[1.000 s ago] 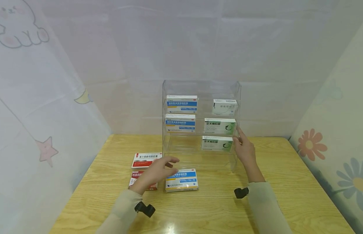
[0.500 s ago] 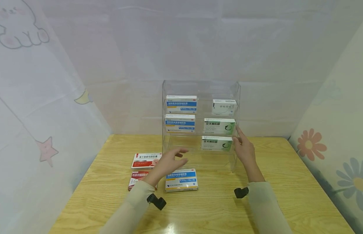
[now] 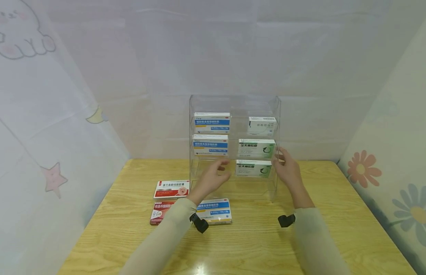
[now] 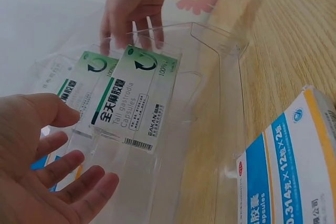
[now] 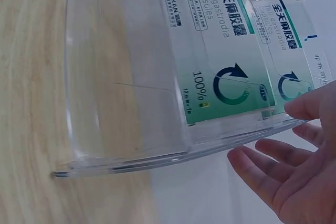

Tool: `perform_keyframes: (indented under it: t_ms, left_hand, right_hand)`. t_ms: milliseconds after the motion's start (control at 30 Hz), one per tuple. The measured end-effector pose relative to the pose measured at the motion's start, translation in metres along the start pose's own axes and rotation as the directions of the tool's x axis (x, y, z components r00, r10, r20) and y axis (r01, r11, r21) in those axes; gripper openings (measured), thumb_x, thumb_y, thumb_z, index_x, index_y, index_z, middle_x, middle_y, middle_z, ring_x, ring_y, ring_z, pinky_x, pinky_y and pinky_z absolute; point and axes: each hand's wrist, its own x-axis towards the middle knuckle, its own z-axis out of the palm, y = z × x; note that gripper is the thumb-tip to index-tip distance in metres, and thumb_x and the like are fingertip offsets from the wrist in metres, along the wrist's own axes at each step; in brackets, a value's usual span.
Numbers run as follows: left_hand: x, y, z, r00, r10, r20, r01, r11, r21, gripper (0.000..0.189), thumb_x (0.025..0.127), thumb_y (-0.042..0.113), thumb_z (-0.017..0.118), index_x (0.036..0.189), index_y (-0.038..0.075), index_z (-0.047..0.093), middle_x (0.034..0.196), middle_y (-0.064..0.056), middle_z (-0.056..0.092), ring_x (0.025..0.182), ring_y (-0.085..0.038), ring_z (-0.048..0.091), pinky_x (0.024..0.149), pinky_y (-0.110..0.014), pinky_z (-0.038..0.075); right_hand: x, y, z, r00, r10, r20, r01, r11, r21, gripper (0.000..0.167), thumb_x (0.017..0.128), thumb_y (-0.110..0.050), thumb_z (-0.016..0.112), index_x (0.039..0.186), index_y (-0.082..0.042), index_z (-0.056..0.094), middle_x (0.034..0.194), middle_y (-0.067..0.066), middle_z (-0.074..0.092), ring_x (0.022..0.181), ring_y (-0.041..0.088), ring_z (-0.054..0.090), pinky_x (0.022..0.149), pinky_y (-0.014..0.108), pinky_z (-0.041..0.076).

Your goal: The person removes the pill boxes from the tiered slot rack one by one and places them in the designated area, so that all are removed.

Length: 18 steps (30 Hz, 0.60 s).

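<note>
My left hand is held before the lower left part of a clear tiered display rack, fingers apart and holding nothing. In the left wrist view its thumb and fingers spread near the lower Tall gastrodia capsule box. My right hand is at the rack's right side wall. In the right wrist view its thumb overlaps the edge while loose fingers lie outside; whether they touch is unclear. Another green-and-white capsule box sits one tier higher, below a small white medicine box.
Two blue-and-white capsule boxes fill upper left rack places. On the wooden table a similar blue-and-white box lies before the rack, partly behind my left wrist. Left of it lie a red-and-white box and a red box.
My left hand has moved right and upward, from above the blue-and-white box on the table to before the rack. My right hand has shifted slightly, its fingers looser. The boxes stay put.
</note>
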Motion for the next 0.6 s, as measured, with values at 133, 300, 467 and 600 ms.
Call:
perform_keyframes:
  t_ms: [133,300,467,600]
  left_hand:
    - [0.010,-0.002,0.006,1.000,0.014,-0.018,-0.015,1.000,-0.023,0.053,0.093,0.013,0.070,0.143,0.007,0.054,0.142,-0.009,0.057,0.122,-0.032,0.059,0.096,-0.043,0.055]
    - [0.019,-0.001,0.014,1.000,0.013,-0.019,-0.014,0.999,-0.041,0.054,0.091,0.010,0.071,0.142,0.006,0.055,0.142,-0.012,0.056,0.123,-0.033,0.059,0.095,-0.043,0.056]
    - [0.024,0.003,0.020,1.000,0.012,-0.013,-0.013,0.998,-0.056,0.053,0.091,0.008,0.072,0.141,0.006,0.055,0.139,-0.015,0.057,0.122,-0.038,0.059,0.094,-0.044,0.056]
    - [0.027,0.006,0.023,1.000,0.018,-0.021,-0.019,0.998,-0.057,0.051,0.092,0.007,0.071,0.141,0.008,0.056,0.137,-0.015,0.058,0.120,-0.038,0.059,0.094,-0.044,0.056]
  right_hand:
    - [0.007,-0.007,-0.005,1.000,-0.022,-0.018,0.022,1.000,0.002,0.062,0.105,-0.030,0.047,0.162,-0.023,0.025,0.148,0.024,0.050,0.124,0.047,0.058,0.097,0.059,0.053]
    - [0.014,-0.010,-0.010,1.000,-0.011,0.011,0.010,0.999,0.045,0.066,0.102,-0.024,0.048,0.162,-0.032,0.021,0.146,0.024,0.053,0.127,0.046,0.057,0.097,0.056,0.053]
    - [0.014,-0.007,-0.011,0.999,0.012,0.046,-0.015,0.998,0.065,0.068,0.102,-0.023,0.048,0.162,-0.036,0.019,0.145,0.022,0.055,0.124,0.041,0.060,0.093,0.050,0.056]
    - [0.013,-0.007,-0.009,0.998,0.011,0.068,-0.016,0.996,0.083,0.067,0.104,-0.024,0.047,0.162,-0.036,0.018,0.146,0.023,0.053,0.124,0.041,0.060,0.092,0.049,0.058]
